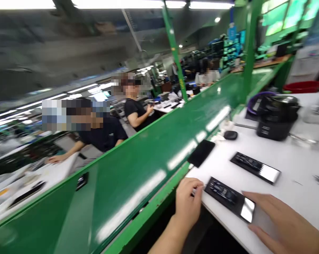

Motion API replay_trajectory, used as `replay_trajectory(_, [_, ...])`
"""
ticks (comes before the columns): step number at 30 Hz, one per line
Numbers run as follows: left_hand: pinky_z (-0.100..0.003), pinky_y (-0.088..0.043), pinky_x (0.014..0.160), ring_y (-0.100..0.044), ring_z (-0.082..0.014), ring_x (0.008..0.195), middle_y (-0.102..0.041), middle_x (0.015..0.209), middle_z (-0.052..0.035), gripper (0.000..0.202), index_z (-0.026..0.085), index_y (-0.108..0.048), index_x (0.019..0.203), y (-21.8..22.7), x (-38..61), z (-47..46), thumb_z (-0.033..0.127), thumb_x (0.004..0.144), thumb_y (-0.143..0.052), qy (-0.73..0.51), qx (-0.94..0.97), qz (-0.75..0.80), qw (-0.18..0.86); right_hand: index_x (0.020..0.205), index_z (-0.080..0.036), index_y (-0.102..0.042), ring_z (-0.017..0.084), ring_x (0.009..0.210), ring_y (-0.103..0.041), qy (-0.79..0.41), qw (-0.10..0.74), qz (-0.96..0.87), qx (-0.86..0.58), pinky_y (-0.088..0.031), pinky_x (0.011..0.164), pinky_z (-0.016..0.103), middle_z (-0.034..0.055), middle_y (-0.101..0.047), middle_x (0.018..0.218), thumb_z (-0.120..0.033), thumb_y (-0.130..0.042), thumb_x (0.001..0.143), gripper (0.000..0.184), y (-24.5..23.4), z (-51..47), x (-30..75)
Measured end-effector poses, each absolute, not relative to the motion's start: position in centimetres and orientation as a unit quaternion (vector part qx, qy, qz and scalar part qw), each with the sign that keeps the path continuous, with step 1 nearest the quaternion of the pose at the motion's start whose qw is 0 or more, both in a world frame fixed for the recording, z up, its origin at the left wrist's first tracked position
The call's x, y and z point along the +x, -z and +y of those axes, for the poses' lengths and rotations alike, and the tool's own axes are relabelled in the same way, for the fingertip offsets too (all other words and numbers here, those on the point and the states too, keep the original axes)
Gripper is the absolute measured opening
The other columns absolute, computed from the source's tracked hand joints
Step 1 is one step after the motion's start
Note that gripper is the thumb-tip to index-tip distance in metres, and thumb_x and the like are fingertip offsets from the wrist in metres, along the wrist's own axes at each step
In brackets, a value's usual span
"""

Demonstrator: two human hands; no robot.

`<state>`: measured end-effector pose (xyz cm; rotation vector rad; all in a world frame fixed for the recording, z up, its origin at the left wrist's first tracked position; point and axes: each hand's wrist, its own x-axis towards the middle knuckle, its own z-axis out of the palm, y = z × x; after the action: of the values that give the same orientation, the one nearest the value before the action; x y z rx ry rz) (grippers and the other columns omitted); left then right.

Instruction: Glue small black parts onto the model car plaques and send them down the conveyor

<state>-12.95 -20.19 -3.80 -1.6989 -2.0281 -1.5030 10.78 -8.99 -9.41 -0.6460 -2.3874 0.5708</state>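
A black opened phone body (229, 199) lies on the white bench (286, 169) near its front edge. My left hand (188, 201) is curled at the phone's left end, fingers bent and touching its corner. On the bench at the phone's right end rests my right hand (283, 222), its fingers stretched out flat and the fingertips beside the shiny end. A second opened phone (255, 167) lies farther back. A flat black panel (201, 153) sits at the bench edge beside the conveyor.
A green conveyor belt (148, 162) runs diagonally along the bench's left side. Two people sit at benches across it. A black machine (277, 116), a small black puck (230, 135) and a red tub (303, 86) stand at the back of the bench.
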Motion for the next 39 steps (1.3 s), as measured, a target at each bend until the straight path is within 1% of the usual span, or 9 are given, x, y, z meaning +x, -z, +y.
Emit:
replay_trajectory(2, [-0.033, -0.053, 0.079, -0.066, -0.0167, 0.082, -0.072, 0.086, -0.0042, 0.012, 0.018, -0.07, 0.088, 3.4, -12.5, -20.1, 0.017, 0.09, -0.059, 0.491, -0.583, -0.647, 0.025, 0.135, -0.028, -0.05, 0.033, 0.12, -0.055, -0.216, 0.256, -0.913, -0.232, -0.05, 0.099, 0.055, 0.0106, -0.059, 0.129, -0.028, -0.06, 0.089, 0.047, 7.3, -9.3, 11.3])
replay_trajectory(4, [-0.033, -0.053, 0.079, -0.066, -0.0169, 0.084, -0.072, 0.089, -0.0043, 0.011, 0.019, -0.07, 0.092, 3.4, -12.1, -19.6, 0.015, 0.09, -0.06, 0.486, -0.609, -0.626, 0.014, 0.133, -0.021, -0.051, 0.032, 0.119, -0.053, -0.215, 0.243, -0.918, -0.228, -0.048, 0.101, 0.054, 0.0118, -0.058, 0.128, -0.022, -0.056, 0.088, 0.045, 5.3, -9.4, 11.3])
replay_trajectory(8, [-0.033, -0.054, 0.079, -0.066, -0.0173, 0.087, -0.072, 0.093, -0.0031, 0.019, 0.02, -0.068, 0.099, 4.0, -11.1, -18.3, 0.007, 0.086, -0.062, 0.465, -0.675, -0.568, 0.073, 0.128, -0.014, -0.055, 0.03, 0.11, -0.054, -0.205, 0.235, -0.922, -0.231, -0.048, 0.097, 0.051, 0.013, -0.059, 0.121, -0.02, -0.058, 0.088, 0.041, 3.5, -9.6, 10.4])
replay_trajectory(12, [-0.035, -0.054, 0.079, -0.065, -0.0173, 0.088, -0.071, 0.094, -0.0028, 0.023, 0.02, -0.067, 0.1, 4.4, -10.7, -17.5, 0.003, 0.084, -0.062, 0.447, -0.699, -0.549, 0.104, 0.125, -0.015, -0.058, 0.029, 0.103, -0.053, -0.194, 0.219, -0.924, -0.245, -0.048, 0.09, 0.049, 0.0114, -0.059, 0.116, -0.018, -0.058, 0.087, 0.039, 3.1, -10.0, 9.9])
replay_trajectory(17, [-0.036, -0.054, 0.079, -0.063, -0.0177, 0.089, -0.071, 0.095, -0.0037, 0.026, 0.02, -0.066, 0.102, 4.2, -10.6, -16.9, 0.002, 0.084, -0.061, 0.42, -0.712, -0.553, 0.106, 0.126, -0.016, -0.057, 0.028, 0.098, -0.051, -0.189, 0.219, -0.92, -0.266, -0.047, 0.085, 0.047, 0.0101, -0.057, 0.11, -0.015, -0.057, 0.083, 0.043, 3.2, -10.4, 9.4])
replay_trajectory(22, [-0.041, -0.051, 0.086, -0.058, -0.0219, 0.096, -0.071, 0.102, -0.0039, 0.027, 0.023, -0.068, 0.097, 4.1, -10.0, -16.8, 0.003, 0.078, -0.069, 0.354, -0.715, -0.579, 0.167, 0.134, -0.018, -0.053, 0.028, 0.104, -0.049, -0.187, 0.212, -0.923, -0.262, -0.044, 0.088, 0.047, 0.0106, -0.056, 0.117, -0.018, -0.054, 0.087, 0.047, 3.4, -10.4, 9.4])
replay_trajectory(28, [-0.047, -0.049, 0.091, -0.054, -0.0257, 0.104, -0.069, 0.108, -0.0054, 0.019, 0.024, -0.07, 0.088, 4.3, -9.6, -16.7, 0.008, 0.079, -0.068, 0.35, -0.681, -0.615, 0.19, 0.139, -0.021, -0.051, 0.029, 0.106, -0.048, -0.182, 0.19, -0.932, -0.249, -0.042, 0.09, 0.047, 0.0117, -0.054, 0.123, -0.018, -0.052, 0.089, 0.051, 3.0, -10.2, 9.5])
replay_trajectory(34, [-0.051, -0.047, 0.096, -0.051, -0.0278, 0.111, -0.066, 0.114, -0.0069, 0.013, 0.023, -0.069, 0.082, 4.4, -9.1, -16.5, 0.011, 0.083, -0.062, 0.373, -0.658, -0.637, 0.149, 0.142, -0.022, -0.05, 0.03, 0.105, -0.048, -0.165, 0.182, -0.937, -0.25, -0.041, 0.088, 0.047, 0.012, -0.054, 0.124, -0.018, -0.052, 0.089, 0.053, 3.2, -10.4, 9.3])
replay_trajectory(39, [-0.053, -0.043, 0.103, -0.047, -0.028, 0.122, -0.059, 0.127, -0.0078, 0.007, 0.022, -0.064, 0.086, 4.2, -9.1, -16.4, 0.017, 0.086, -0.059, 0.395, -0.604, -0.692, 0.027, 0.144, -0.021, -0.048, 0.03, 0.104, -0.048, -0.141, 0.176, -0.943, -0.244, -0.041, 0.085, 0.045, 0.013, -0.054, 0.125, -0.017, -0.052, 0.089, 0.056, 3.2, -10.5, 9.3])
